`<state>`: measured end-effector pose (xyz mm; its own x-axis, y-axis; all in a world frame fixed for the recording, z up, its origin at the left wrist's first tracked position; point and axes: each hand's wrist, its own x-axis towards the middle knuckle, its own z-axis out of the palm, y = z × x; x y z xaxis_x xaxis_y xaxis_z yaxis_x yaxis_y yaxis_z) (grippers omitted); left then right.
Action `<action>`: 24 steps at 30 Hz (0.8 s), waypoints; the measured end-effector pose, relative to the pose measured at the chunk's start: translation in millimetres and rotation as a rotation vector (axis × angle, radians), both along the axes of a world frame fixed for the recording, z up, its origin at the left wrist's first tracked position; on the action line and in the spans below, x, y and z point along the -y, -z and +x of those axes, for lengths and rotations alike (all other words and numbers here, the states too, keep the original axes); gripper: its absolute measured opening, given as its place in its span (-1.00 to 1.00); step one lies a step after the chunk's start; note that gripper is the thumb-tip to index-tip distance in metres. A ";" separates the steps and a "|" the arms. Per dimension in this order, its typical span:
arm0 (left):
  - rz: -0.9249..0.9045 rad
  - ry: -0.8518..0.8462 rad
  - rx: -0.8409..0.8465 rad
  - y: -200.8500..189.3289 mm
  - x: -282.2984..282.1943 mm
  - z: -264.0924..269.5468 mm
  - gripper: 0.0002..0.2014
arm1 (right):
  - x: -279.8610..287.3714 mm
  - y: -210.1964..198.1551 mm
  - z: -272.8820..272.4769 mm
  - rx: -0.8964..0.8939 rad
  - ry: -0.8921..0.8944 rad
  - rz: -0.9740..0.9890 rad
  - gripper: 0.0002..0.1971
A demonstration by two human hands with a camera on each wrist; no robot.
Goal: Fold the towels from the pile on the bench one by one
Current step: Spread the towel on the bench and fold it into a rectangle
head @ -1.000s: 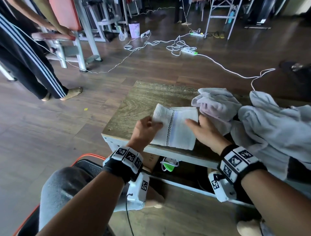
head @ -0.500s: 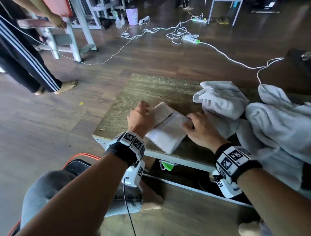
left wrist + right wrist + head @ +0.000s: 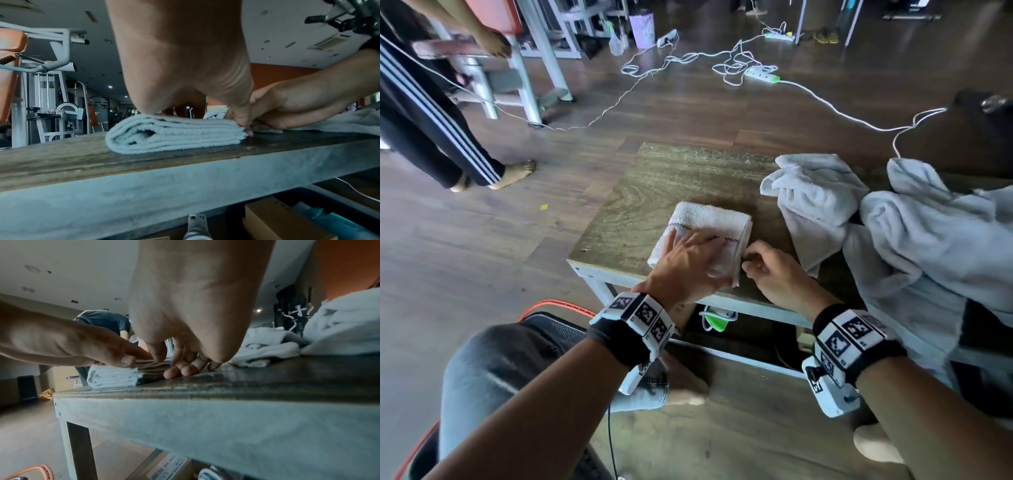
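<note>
A small white folded towel (image 3: pixel 707 222) with a dotted stripe lies near the front edge of the wooden bench (image 3: pixel 671 174). My left hand (image 3: pixel 693 255) lies flat on top of it, fingers straight, pressing the layers down. My right hand (image 3: pixel 756 260) sits at the towel's right edge with curled fingers, thumb on top, pinching the stacked layers. The left wrist view shows the towel (image 3: pixel 174 135) as a stack of several layers. In the right wrist view my right fingers (image 3: pixel 185 369) rest on the bench against the towel (image 3: pixel 113 376). The pile of loose towels (image 3: pixel 928 233) fills the bench's right side.
A crumpled towel (image 3: pixel 818 192) lies just right of my right hand. Bare bench top stretches behind and left of the folded towel. White cables and a power strip (image 3: pixel 760 73) lie on the floor beyond. A person's legs (image 3: pixel 448 137) stand at far left.
The towel's left half was lifted and folded over to the right, making a smaller stack. My left hand came down flat on top; my right hand shifted to the right edge.
</note>
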<state>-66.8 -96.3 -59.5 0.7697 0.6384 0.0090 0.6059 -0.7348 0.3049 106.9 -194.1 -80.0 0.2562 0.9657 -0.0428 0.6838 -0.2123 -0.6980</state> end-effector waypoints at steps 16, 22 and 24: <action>-0.080 0.060 0.180 2.1 25.0 7.4 -0.51 | 4.1 32.2 -7.2 0.203 -0.041 0.053 -0.47; -0.024 0.051 -0.070 13.0 27.7 10.0 -0.35 | 5.7 30.0 -6.1 0.121 -0.033 0.115 -0.44; -0.029 0.051 -0.107 12.7 30.2 9.8 -0.31 | 8.6 22.8 -8.4 0.051 0.006 0.125 -0.41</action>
<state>-57.0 -126.5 -72.1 0.7967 0.5972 -0.0930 0.5983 -0.7573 0.2616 98.5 -202.6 -102.7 0.2604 0.9612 0.0914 0.7182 -0.1295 -0.6837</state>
